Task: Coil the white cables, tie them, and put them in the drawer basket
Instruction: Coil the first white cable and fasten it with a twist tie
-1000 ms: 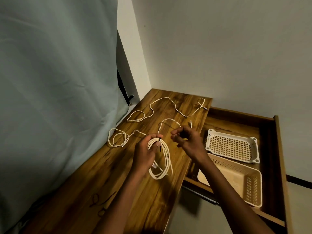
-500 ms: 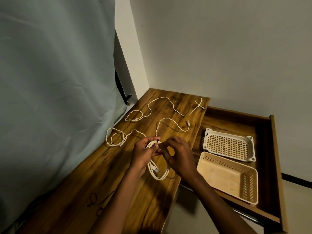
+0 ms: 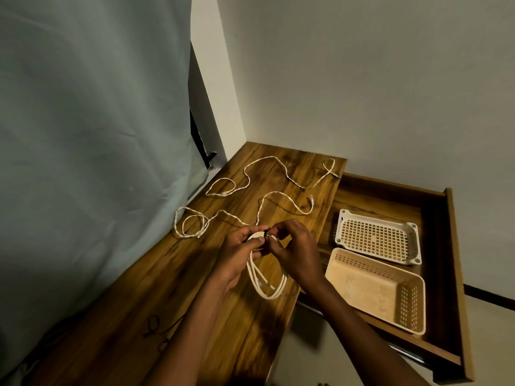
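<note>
Head view, looking down: a wooden tabletop (image 3: 156, 288) stretches under and beyond your hands, with a pale curtain (image 3: 92, 135) hanging to the left of them. To the right of your hands an open drawer (image 3: 451, 246) holds two plastic baskets: a beige basket (image 3: 373, 291) just beside your right wrist, and a white basket (image 3: 376, 235) past it, farther from you. Beyond your hands, loose white cables (image 3: 264, 188) wander across the wood, uncoiled.

Your hands are together, above the table near its drawer-side edge. Your left hand (image 3: 239, 254) grips the top of a coiled white cable (image 3: 267, 280), whose loops hang down below both hands. Your right hand (image 3: 295, 252) meets it fingertip to fingertip, pinching something small and dark at the top of the coil, apparently a tie (image 3: 266, 233); it is too small to tell exactly.

Judging from this, you are fastening the coil, and the risks sit here. If your left grip loosens before the tie is closed, the loops may spring apart and need rewinding. The tie could slip from your right fingertips. The hanging loops could also catch the table edge when you carry the coil right toward the drawer.
</note>
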